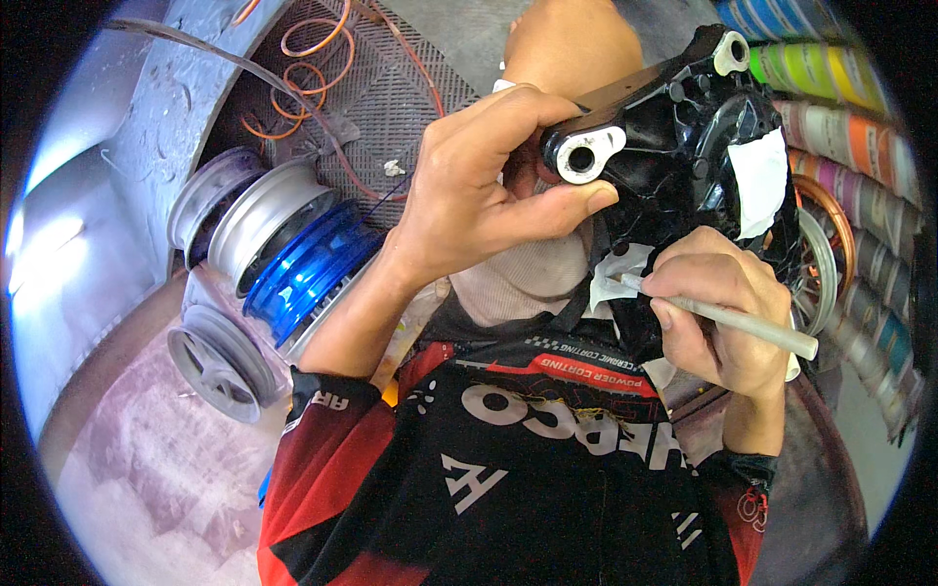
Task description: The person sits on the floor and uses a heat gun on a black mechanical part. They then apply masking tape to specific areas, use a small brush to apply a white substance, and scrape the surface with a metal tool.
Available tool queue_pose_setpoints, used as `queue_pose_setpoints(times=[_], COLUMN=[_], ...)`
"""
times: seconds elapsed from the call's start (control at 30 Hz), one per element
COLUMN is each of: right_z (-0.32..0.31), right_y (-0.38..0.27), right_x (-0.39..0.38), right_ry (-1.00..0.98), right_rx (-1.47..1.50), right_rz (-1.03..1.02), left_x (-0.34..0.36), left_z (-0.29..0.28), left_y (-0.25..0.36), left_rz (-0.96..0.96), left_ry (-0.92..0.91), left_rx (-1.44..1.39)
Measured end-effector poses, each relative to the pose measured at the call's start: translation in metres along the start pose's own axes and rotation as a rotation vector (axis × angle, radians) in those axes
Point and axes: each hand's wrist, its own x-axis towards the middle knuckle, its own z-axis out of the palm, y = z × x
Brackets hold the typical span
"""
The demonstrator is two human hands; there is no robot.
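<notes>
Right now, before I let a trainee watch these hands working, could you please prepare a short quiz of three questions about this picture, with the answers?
1. Multiple choice: what does the right hand hold?
A) a hammer
B) a pen-shaped tool
C) a spoon

2. True or false: the left hand grips a glossy black part.

3. Short answer: what colour is the patch at the tool's tip?

Key:
1. B, a pen-shaped tool.
2. True; its thumb and fingers close around one end of the part.
3. White.
</notes>
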Motion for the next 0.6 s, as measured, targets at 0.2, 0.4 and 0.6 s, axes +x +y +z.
queue_pose_setpoints(times=[0.2,0.4,0.6], right_z=[0.0018,0.0007,0.0016], right_y=[0.0049,0.0023,0.0025], right_x=[0.0002,-0.0011,-0.0069], right_ry=[0.024,0.042,0.085], right_rx=[-0.003,-0.043,-0.053], right_rz=[-0.022,0.032,0.034], left_x=[-0.0009,-0.0010,-0.0014], left_z=[-0.0015,-0.0008,-0.0011], left_y=[0.0001,-0.0008,-0.0005], left_rz=[0.003,0.022,0.007], left_ry=[-0.003,0.010,0.003], left_rx=[0.018,0.004,-0.004])
